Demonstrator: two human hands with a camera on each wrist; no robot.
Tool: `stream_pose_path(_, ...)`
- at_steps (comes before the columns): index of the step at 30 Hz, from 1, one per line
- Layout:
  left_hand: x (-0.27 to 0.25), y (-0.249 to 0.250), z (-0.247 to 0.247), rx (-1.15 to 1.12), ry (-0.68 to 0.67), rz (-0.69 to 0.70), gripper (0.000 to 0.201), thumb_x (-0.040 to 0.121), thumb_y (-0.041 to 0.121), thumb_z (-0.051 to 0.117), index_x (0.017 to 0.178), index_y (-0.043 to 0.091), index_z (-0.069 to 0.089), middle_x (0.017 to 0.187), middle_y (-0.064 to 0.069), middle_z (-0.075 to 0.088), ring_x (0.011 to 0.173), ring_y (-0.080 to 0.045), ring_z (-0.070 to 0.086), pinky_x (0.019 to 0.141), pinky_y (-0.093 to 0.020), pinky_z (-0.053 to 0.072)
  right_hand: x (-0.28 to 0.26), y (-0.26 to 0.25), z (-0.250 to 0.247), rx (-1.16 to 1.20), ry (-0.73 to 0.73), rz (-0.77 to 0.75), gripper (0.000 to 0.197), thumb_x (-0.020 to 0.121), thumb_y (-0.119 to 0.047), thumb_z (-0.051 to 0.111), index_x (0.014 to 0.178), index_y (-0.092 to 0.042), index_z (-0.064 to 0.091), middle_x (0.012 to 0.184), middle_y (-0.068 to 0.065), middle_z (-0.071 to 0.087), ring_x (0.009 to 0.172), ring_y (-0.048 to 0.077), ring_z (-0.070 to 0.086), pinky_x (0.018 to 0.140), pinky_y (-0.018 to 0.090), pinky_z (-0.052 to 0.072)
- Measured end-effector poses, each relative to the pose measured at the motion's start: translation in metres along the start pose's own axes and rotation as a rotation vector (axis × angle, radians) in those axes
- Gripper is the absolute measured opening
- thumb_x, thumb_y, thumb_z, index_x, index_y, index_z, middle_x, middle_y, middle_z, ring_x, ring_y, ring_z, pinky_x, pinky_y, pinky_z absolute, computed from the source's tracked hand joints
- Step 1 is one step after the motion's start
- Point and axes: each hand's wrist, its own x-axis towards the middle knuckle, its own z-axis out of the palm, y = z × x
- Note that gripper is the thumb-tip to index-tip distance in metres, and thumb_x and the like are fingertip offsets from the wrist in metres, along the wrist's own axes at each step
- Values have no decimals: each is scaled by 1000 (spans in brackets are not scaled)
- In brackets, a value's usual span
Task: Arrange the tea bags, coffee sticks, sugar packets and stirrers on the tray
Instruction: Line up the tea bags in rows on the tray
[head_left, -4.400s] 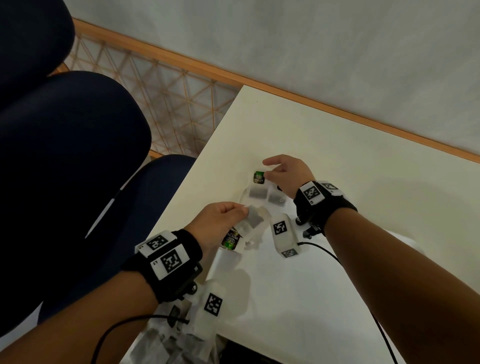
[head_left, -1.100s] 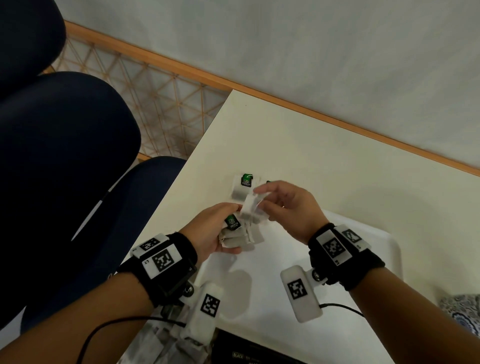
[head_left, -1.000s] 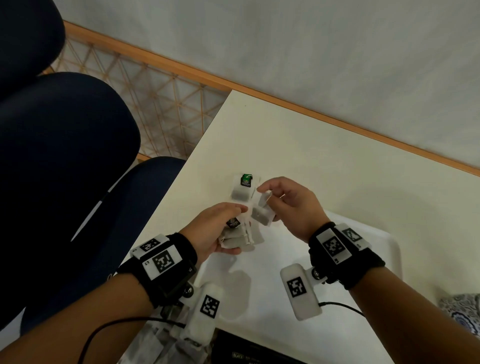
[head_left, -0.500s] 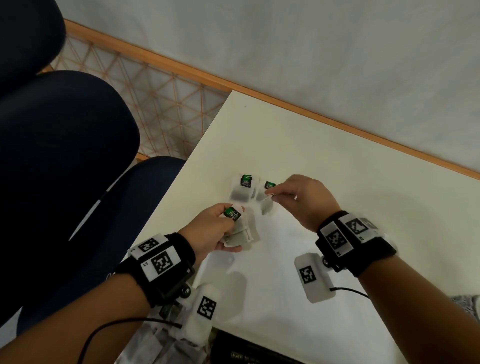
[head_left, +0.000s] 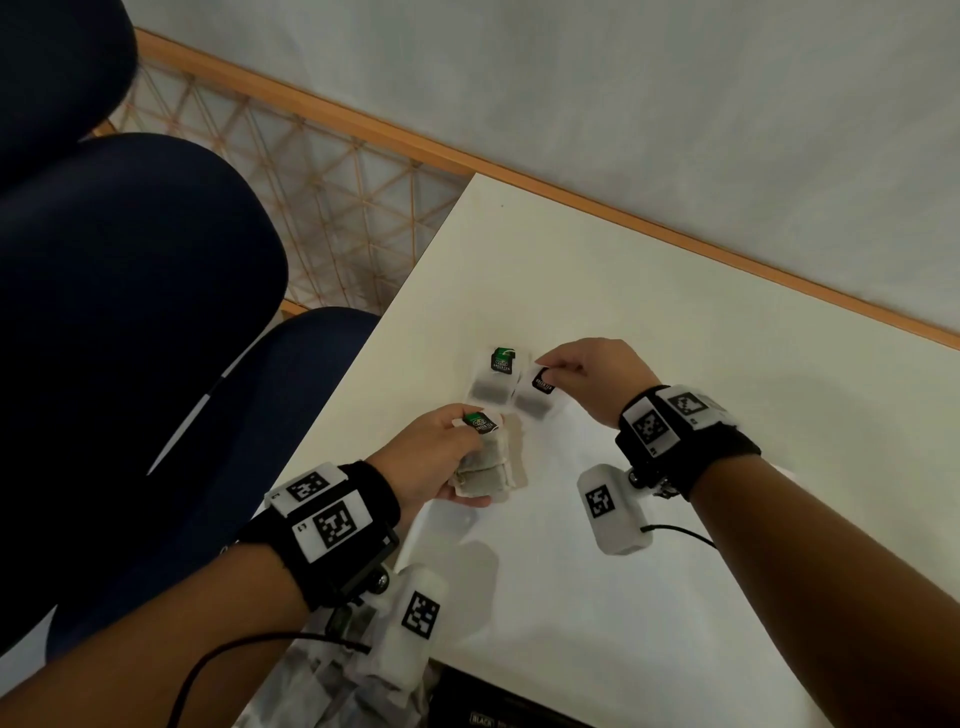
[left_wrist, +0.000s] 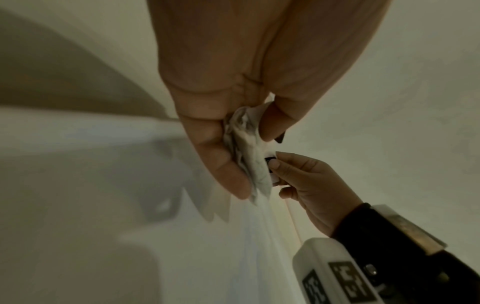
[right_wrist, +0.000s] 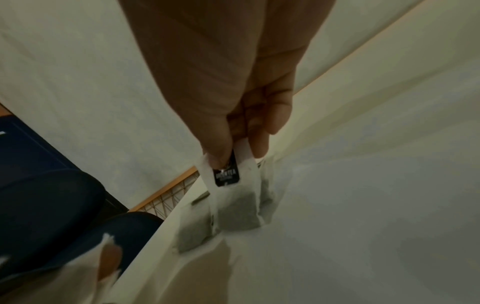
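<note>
A white tray (head_left: 545, 571) lies on the cream table. One tea bag (head_left: 493, 382) with a green tag lies at the tray's far left corner. Beside it stands a second tea bag (head_left: 535, 400), and my right hand (head_left: 550, 366) pinches its top and black tag (right_wrist: 227, 172) between thumb and fingers. My left hand (head_left: 467, 447) grips a small bunch of tea bags (head_left: 488, 467), one with a green tag, just above the tray's left side; the left wrist view shows the bunch of tea bags (left_wrist: 246, 148) crumpled between thumb and fingers.
More tea bags in a clear wrapper (head_left: 332, 691) and a black box (head_left: 498, 712) lie at the table's near edge. A dark blue chair (head_left: 156, 338) stands left of the table. A white wall (head_left: 623, 104) with a wooden strip runs behind.
My right hand took one tea bag from the left hand's bunch and carried it down beside the first one at the tray's corner. The left hand stayed nearly still.
</note>
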Motion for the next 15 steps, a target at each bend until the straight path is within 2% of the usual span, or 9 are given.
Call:
stream_pose_path(2, 1, 0, 1, 6, -3, 7, 24, 97, 5, 42, 111, 12, 60, 96, -9, 61, 75, -22, 65, 59, -33, 58, 3, 1, 1, 12, 1, 3, 24, 91, -22, 57, 113, -22, 69, 112, -3, 68, 102, 14, 58, 78, 18, 35)
stream_pose_path(6, 3, 0, 3, 23, -20, 2, 14, 99, 15, 45, 103, 14, 58, 86, -5, 58, 67, -16, 62, 57, -31, 55, 7, 4, 2, 32, 8, -3, 23, 91, -24, 59, 111, -24, 70, 111, -5, 68, 98, 11, 58, 78, 18, 37)
stream_pose_path(10, 4, -1, 5, 17, -7, -22, 14, 100, 19, 45, 104, 14, 58, 86, -6, 58, 69, -17, 62, 56, -30, 55, 8, 6, 3, 23, 12, -19, 24, 91, -26, 59, 113, -25, 69, 105, -3, 66, 99, 15, 58, 80, 22, 40)
stream_pose_path(13, 4, 0, 6, -4, 8, -33, 17, 99, 21, 46, 107, 12, 58, 94, -10, 59, 75, -23, 63, 55, -32, 56, 3, 7, 4, 47, 112, -87, 24, 90, -31, 61, 113, -28, 67, 97, -6, 58, 90, 12, 56, 81, 26, 43)
stream_pose_path(15, 4, 1, 7, -14, 8, -30, 19, 99, 23, 46, 109, 12, 59, 96, -10, 61, 76, -23, 64, 56, -32, 56, -7, 1, 3, 143, 163, -161, 20, 87, -31, 65, 107, -29, 69, 93, -8, 60, 84, 6, 57, 78, 19, 43)
